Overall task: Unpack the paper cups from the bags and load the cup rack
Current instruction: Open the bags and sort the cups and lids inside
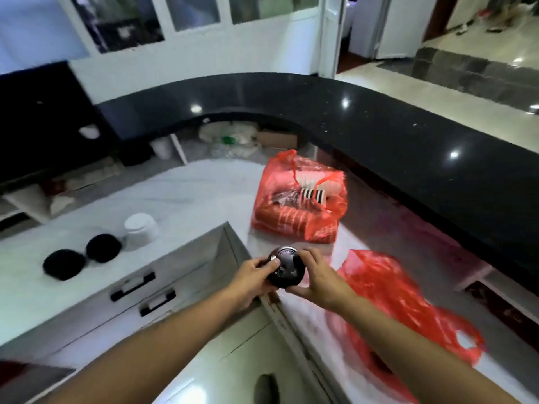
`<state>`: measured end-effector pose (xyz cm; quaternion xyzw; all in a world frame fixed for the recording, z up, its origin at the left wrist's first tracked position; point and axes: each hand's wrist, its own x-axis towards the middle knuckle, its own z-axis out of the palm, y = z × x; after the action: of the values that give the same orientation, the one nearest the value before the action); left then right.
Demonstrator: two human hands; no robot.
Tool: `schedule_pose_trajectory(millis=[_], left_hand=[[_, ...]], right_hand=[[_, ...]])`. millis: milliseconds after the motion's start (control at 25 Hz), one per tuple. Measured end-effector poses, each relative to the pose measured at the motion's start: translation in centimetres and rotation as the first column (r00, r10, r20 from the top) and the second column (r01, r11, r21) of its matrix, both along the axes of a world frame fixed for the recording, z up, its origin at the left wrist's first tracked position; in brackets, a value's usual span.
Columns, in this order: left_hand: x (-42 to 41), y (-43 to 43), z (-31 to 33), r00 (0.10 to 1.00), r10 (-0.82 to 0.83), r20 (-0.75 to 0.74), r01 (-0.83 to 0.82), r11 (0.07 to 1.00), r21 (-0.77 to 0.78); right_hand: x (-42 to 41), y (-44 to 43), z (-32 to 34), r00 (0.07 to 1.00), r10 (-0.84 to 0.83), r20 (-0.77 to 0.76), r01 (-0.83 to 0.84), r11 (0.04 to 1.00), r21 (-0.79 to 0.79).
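Observation:
Both hands hold one small round black object with a shiny lidded top [285, 269] above the corner of the white counter. My left hand [253, 279] grips its left side and my right hand [318, 279] wraps its right side. Behind it stands a full red plastic bag [291, 220] with its mouth open, showing white and black-striped paper cups [316, 189] inside. A second red bag [408, 304] lies flat and crumpled on the counter to the right of my right arm. No cup rack can be made out.
Two black round lids [83, 256] and a white jar [141, 230] sit on the left counter [175, 196]. Drawers with black handles [143, 290] are below. A raised curved black bar top [379, 126] bounds the far and right sides. Clutter lies on the floor behind.

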<state>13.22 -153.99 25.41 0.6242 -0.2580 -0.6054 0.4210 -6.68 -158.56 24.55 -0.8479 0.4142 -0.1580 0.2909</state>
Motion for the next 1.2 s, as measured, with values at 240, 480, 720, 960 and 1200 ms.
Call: schedule_pose_trajectory(millis=[240, 480, 720, 960, 1200], left_hand=[[12.5, 8.7, 2.4, 0.944, 0.321, -0.078, -0.322, 0.947, 0.005], [28.1, 19.0, 2.6, 0.839, 0.530, -0.118, -0.536, 0.844, -0.021], [45.2, 29.4, 1.9, 0.798, 0.600, 0.057, -0.601, 0.799, -0.011], [55.3, 33.0, -0.3, 0.805, 0.587, 0.079, -0.591, 0.806, 0.035], [61.8, 28.6, -2.3, 0.780, 0.613, 0.130, -0.623, 0.779, 0.070]], right_hand=[[15.6, 3.8, 1.1, 0.964, 0.261, -0.047, -0.265, 0.956, -0.125], [34.2, 9.7, 1.5, 0.853, 0.488, -0.184, -0.515, 0.843, -0.154], [53.0, 17.6, 0.4, 0.775, 0.617, -0.136, -0.632, 0.763, -0.135], [62.3, 19.6, -1.5, 0.703, 0.692, -0.166, -0.710, 0.697, -0.100], [68.9, 14.0, -3.6, 0.640, 0.711, -0.291, -0.762, 0.634, -0.128]])
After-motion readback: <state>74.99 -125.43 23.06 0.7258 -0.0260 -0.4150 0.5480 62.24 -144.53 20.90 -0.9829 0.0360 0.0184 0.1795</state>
